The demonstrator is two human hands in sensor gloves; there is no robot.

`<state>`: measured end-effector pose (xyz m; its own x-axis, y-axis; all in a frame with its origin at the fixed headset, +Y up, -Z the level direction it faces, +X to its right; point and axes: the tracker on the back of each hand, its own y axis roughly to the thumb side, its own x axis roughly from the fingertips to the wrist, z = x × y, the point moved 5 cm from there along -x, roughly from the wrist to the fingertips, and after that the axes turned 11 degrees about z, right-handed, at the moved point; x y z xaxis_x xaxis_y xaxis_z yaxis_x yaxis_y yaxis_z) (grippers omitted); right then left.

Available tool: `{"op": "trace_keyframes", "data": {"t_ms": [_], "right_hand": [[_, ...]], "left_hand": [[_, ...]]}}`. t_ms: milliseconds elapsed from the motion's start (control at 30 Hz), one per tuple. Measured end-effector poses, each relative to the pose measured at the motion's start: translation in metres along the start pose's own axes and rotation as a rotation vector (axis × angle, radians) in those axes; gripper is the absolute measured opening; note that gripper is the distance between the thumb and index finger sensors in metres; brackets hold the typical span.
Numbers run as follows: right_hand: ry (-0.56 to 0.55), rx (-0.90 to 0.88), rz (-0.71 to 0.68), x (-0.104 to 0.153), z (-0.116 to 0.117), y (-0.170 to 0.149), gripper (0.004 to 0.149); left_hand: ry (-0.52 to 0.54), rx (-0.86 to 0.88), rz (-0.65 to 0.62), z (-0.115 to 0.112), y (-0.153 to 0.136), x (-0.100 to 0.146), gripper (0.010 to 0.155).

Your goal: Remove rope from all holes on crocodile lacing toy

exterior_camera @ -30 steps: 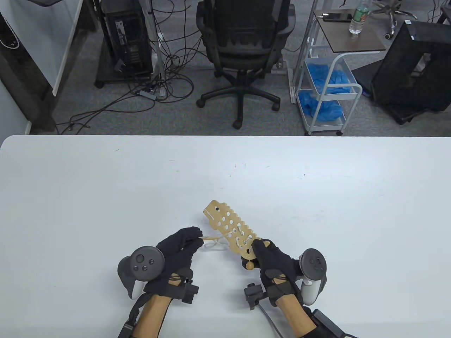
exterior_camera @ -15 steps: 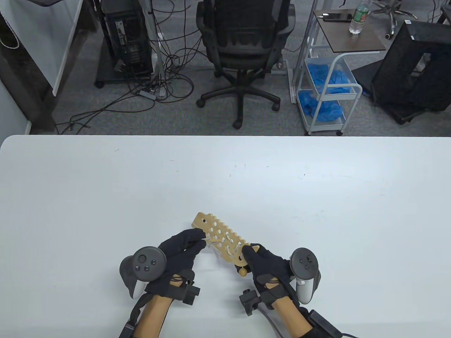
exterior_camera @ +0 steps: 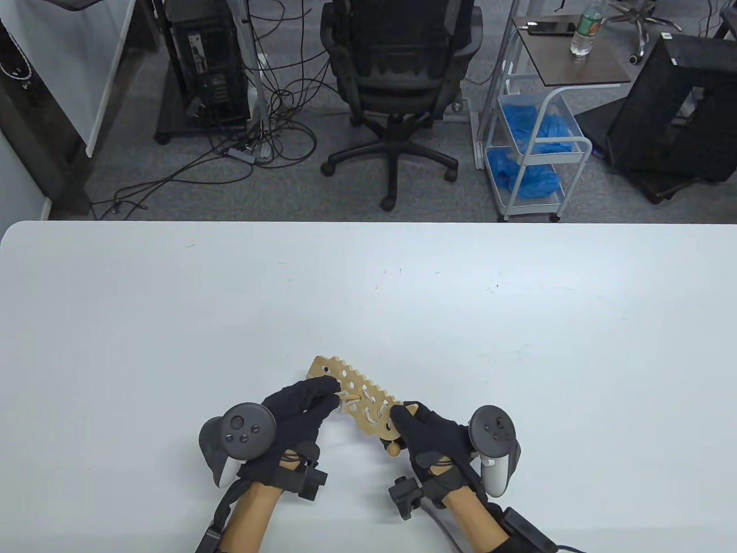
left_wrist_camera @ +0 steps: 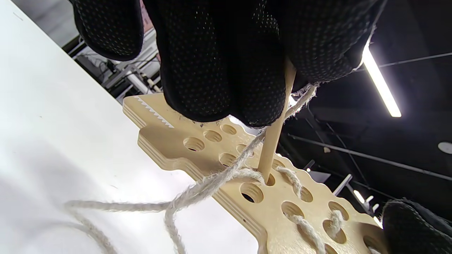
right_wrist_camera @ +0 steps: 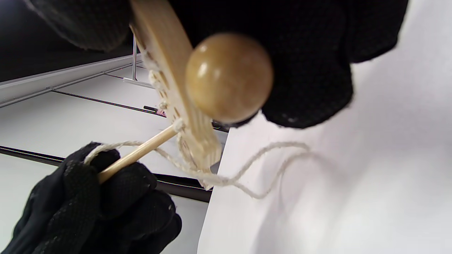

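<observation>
A: On the left, what is the left hand point(exterior_camera: 296, 406) doing?

B: Its fingers point(left_wrist_camera: 226, 70) are pinching the wooden needle point(left_wrist_camera: 273, 141), whose tip is sitting in a hole of the crocodile board point(exterior_camera: 360, 397), held tilted just above the table point(exterior_camera: 368, 288).

A: And the rope point(left_wrist_camera: 197, 190)?

B: It is hanging slack near that hole. I'd be keeping the needle in line with the hole, so the slack isn't snagging.

A: The right hand point(exterior_camera: 429, 440)?

B: It is gripping the board's near end, beside the wooden ball point(right_wrist_camera: 229, 76); it should be holding firm.

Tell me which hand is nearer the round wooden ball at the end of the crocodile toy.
Right. The right hand grips the toy's end where the wooden ball hangs, right against its fingers. The left hand is off to the ball's left, pinching the wooden needle at a hole farther along the board.
</observation>
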<state>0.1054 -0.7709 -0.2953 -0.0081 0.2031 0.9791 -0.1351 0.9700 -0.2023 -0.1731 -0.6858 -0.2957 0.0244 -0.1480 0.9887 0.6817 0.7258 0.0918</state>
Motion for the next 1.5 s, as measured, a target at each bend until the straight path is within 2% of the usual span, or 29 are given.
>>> {"op": "trace_keyframes", "data": {"t_ms": [400,900,1500], "right_hand": [[0.006,-0.023,-0.005,0.001,0.0,0.001,0.05],[0.007,-0.078,0.006,0.001,-0.002,0.001,0.05],[-0.005,-0.027,-0.023,0.001,-0.005,0.006,0.051]], "left_hand": [[-0.053,-0.022,-0.011,-0.008,0.001,-0.001,0.041],[-0.057,-0.029,-0.021,-0.009,0.003,-0.001,0.042],[-0.055,-0.078,-0.015,-0.014,0.004,0.0,0.042]]}}
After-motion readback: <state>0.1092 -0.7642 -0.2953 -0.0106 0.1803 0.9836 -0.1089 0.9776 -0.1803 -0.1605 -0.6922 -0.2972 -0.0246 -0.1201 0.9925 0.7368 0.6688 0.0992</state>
